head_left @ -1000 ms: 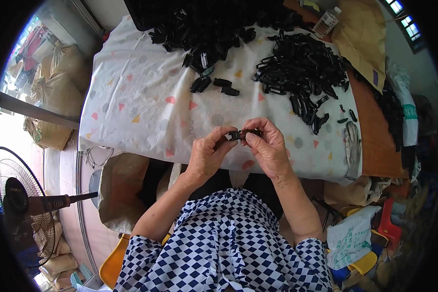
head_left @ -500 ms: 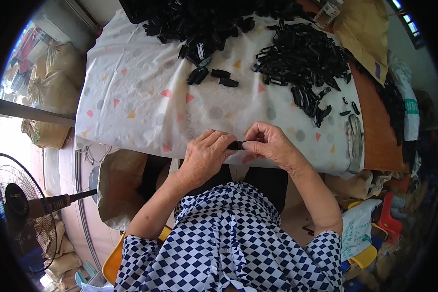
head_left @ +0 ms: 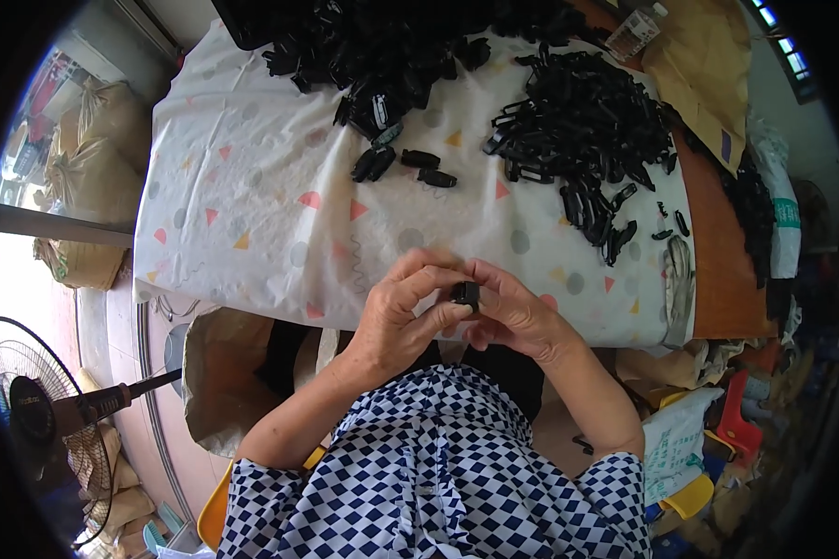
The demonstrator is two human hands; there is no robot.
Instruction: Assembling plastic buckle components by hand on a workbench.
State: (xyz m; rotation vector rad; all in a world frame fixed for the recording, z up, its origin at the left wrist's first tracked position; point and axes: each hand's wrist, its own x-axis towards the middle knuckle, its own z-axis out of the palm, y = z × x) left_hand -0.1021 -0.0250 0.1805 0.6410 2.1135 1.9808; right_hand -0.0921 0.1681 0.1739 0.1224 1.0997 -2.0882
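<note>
A small black plastic part point(head_left: 465, 295) is held between my two hands, just above the near edge of the table. My left hand point(head_left: 403, 309) closes on its left side with thumb and fingers. From the right, my right hand point(head_left: 520, 315) grips the same part, fingers curled around it. Its exact kind cannot be made out, since fingers cover much of it. Beyond my hands, several loose black pieces point(head_left: 423, 159) lie on the patterned cloth point(head_left: 261, 224). A large heap of black parts point(head_left: 382, 56) is at the far side, and a second heap of slim black pieces point(head_left: 583, 116) is at right.
A clear plastic bottle point(head_left: 635, 33) and brown paper point(head_left: 699, 70) are at the far right. A folded grey glove-like cloth point(head_left: 678, 289) lies at the right edge. Below the table's left side is an open sack point(head_left: 219, 382); a black fan point(head_left: 42, 410) stands left.
My hands have drawn closer together around the black part, which is now turned differently. My right hand's fingers have curled in under it. The view has shifted slightly.
</note>
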